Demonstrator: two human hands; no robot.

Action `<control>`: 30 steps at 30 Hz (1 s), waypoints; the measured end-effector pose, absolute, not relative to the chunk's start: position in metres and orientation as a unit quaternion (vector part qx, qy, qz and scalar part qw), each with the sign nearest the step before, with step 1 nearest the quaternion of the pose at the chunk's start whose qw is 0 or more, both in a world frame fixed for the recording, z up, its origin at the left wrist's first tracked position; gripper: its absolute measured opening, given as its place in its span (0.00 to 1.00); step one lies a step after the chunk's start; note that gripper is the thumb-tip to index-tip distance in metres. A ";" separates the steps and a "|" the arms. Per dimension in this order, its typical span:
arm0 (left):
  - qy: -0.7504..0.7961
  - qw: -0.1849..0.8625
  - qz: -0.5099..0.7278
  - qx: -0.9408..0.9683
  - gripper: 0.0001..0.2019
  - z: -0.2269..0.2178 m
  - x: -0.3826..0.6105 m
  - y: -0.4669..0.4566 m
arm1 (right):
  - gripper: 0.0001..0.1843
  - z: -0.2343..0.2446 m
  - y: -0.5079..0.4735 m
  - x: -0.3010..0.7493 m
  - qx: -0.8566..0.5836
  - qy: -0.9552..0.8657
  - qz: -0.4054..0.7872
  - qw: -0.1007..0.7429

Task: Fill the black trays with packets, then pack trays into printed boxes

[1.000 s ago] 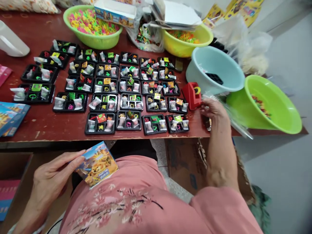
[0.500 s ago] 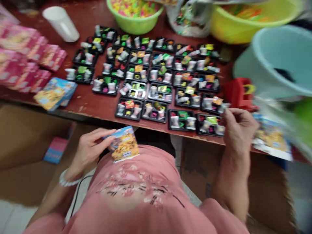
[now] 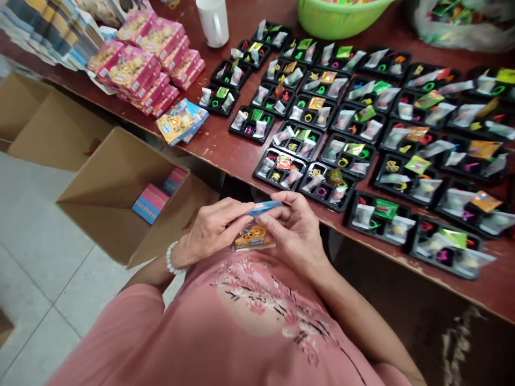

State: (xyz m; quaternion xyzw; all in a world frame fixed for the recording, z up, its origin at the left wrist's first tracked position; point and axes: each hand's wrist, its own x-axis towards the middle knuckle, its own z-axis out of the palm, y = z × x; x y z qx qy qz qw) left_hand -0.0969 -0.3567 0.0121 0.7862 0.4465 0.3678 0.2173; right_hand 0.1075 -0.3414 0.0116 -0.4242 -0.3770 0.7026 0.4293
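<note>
"One thing held, or several?"

"One, as far as shows: the left hand (image 3: 211, 228), with its white bead bracelet (image 3: 173, 257), and the right hand (image 3: 295, 228) both close their grip on a small blue-and-yellow printed card (image 3: 254, 238), pinching its blue upper edge (image 3: 263, 208) from either side."

"Where is it?"

"Just off the front edge of the dark-red wooden counter (image 3: 213, 155), above the pink blouse (image 3: 241, 321)."

"Why hold it there?"

"Probably for steady two-handed control close to the body, away from the black plastic trays (image 3: 257, 172) ranked along the counter, seemingly to keep their clear plastic packets (image 3: 265, 167) separate."
</note>
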 end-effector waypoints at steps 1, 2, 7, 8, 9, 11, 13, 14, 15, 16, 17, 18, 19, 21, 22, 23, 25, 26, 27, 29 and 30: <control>0.443 0.217 0.366 0.789 0.16 0.011 -0.098 -0.358 | 0.26 0.012 -0.342 0.108 -0.429 -0.377 0.700 0.429; 0.440 0.216 0.368 0.790 0.17 0.009 -0.099 -0.359 | 0.26 0.012 -0.344 0.108 -0.434 -0.377 0.696 0.430; 0.431 0.174 0.381 0.799 0.16 0.006 -0.101 -0.363 | 0.18 0.005 -0.351 0.105 -0.472 -0.425 0.636 0.438; 0.429 0.164 0.381 0.802 0.16 0.006 -0.100 -0.364 | 0.16 0.004 -0.352 0.105 -0.483 -0.447 0.616 0.432; 0.425 0.155 0.382 0.806 0.16 0.006 -0.100 -0.364 | 0.13 0.003 -0.353 0.106 -0.494 -0.471 0.594 0.425; 0.418 0.136 0.387 0.810 0.15 0.006 -0.098 -0.365 | 0.10 0.003 -0.354 0.107 -0.507 -0.521 0.551 0.410; 0.415 0.123 0.392 0.812 0.14 0.006 -0.096 -0.366 | 0.07 0.005 -0.354 0.108 -0.503 -0.574 0.510 0.396; 0.416 0.119 0.392 0.812 0.13 0.006 -0.096 -0.366 | 0.07 0.007 -0.354 0.108 -0.499 -0.598 0.492 0.389; 0.418 0.116 0.392 0.812 0.13 0.006 -0.095 -0.367 | 0.07 0.008 -0.354 0.108 -0.497 -0.615 0.478 0.383; 0.420 0.114 0.392 0.811 0.12 0.006 -0.095 -0.367 | 0.07 0.009 -0.354 0.108 -0.500 -0.622 0.469 0.378; 0.420 0.112 0.393 0.810 0.12 0.005 -0.095 -0.368 | 0.08 0.010 -0.355 0.108 -0.507 -0.619 0.468 0.375; 0.419 0.110 0.396 0.809 0.12 0.005 -0.096 -0.368 | 0.10 0.011 -0.355 0.107 -0.517 -0.608 0.473 0.374; 0.418 0.110 0.401 0.808 0.11 0.005 -0.096 -0.369 | 0.13 0.011 -0.355 0.106 -0.526 -0.593 0.482 0.374; 0.413 0.115 0.411 0.805 0.11 0.005 -0.097 -0.369 | 0.15 0.011 -0.355 0.105 -0.531 -0.569 0.503 0.377; 0.411 0.119 0.413 0.804 0.11 0.006 -0.097 -0.369 | 0.15 0.012 -0.355 0.105 -0.527 -0.564 0.510 0.379; 0.409 0.124 0.411 0.805 0.11 0.007 -0.098 -0.369 | 0.14 0.012 -0.354 0.105 -0.523 -0.565 0.514 0.379; 0.407 0.131 0.394 0.814 0.14 0.010 -0.099 -0.368 | 0.11 0.015 -0.354 0.104 -0.519 -0.576 0.512 0.368; 0.407 0.135 0.379 0.820 0.15 0.012 -0.099 -0.367 | 0.09 0.016 -0.353 0.104 -0.521 -0.585 0.508 0.359; 0.407 0.141 0.363 0.826 0.16 0.014 -0.100 -0.366 | 0.08 0.017 -0.353 0.104 -0.525 -0.594 0.501 0.349; 0.413 0.156 0.324 0.837 0.18 0.018 -0.101 -0.364 | 0.08 0.019 -0.353 0.103 -0.531 -0.607 0.487 0.336; 0.417 0.166 0.303 0.840 0.18 0.019 -0.102 -0.363 | 0.08 0.019 -0.353 0.103 -0.532 -0.609 0.483 0.334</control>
